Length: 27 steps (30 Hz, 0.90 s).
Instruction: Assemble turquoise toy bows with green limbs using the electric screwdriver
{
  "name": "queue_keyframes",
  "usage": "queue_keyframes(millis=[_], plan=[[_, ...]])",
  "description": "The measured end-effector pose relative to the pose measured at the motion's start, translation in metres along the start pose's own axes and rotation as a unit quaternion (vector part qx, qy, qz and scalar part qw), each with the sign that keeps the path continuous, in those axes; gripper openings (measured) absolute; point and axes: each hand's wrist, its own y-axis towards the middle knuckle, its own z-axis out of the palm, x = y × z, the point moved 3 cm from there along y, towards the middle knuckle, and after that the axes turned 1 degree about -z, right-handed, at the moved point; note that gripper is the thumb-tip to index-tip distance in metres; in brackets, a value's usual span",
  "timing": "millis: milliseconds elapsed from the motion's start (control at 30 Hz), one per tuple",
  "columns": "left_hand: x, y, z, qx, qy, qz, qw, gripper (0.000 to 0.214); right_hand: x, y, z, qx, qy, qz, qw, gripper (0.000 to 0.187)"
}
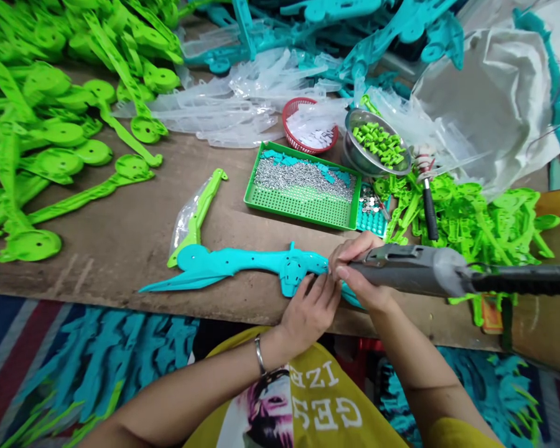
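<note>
Across the brown bench [114,252], near its front edge, a long teal part [256,260] lies lengthwise. Just beyond sits a green tray [303,211] of small silver pieces [308,179], presumably for short reach. Right hand [366,287] grips a grey tool [406,267] (tip hidden); left hand [310,308] curls round the part's right portion, apparently steadying it. Open surface runs leftward.

Tabletop [109,239]: brown, scuffed, spanning mid-frame
Green: piled lime parts [58,163] upper left, lime pieces [476,218] at right
Turquoise heap [326,12]: top centre, behind clear plastic blades [205,118]
Middle: green tray [303,219], red basket [293,133], metal bowl [358,155]
Front: long turquoise piece [256,260], lower centre, beside a green-and-clear part [201,211]
</note>
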Motion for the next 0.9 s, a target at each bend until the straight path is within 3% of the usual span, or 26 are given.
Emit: queue_keyframes(millis=[367,433,533,633,900], plan=[[-0.004,0.002,-0.002,0.022,0.027,-0.006,0.999,0.036,0.017,0.026,-0.002,0.106,0.05,-0.03,0.993,0.022],[-0.004,0.001,-0.001,0.019,0.036,-0.004,0.999,0.039,0.024,0.04,-0.006,0.061,0.07,-0.082,0.992,0.023],[-0.002,0.0,-0.001,0.006,0.04,0.003,0.999,0.04,0.028,0.07,-0.021,-0.12,0.086,-0.18,0.973,0.02],[0.0,-0.002,0.0,-0.018,0.027,0.005,0.999,0.038,0.015,0.097,-0.033,-0.255,0.059,-0.186,0.947,0.022],[0.001,-0.002,0.001,-0.029,0.006,0.002,1.0,0.036,-0.017,0.122,-0.045,-0.28,0.015,-0.163,0.946,0.024]])
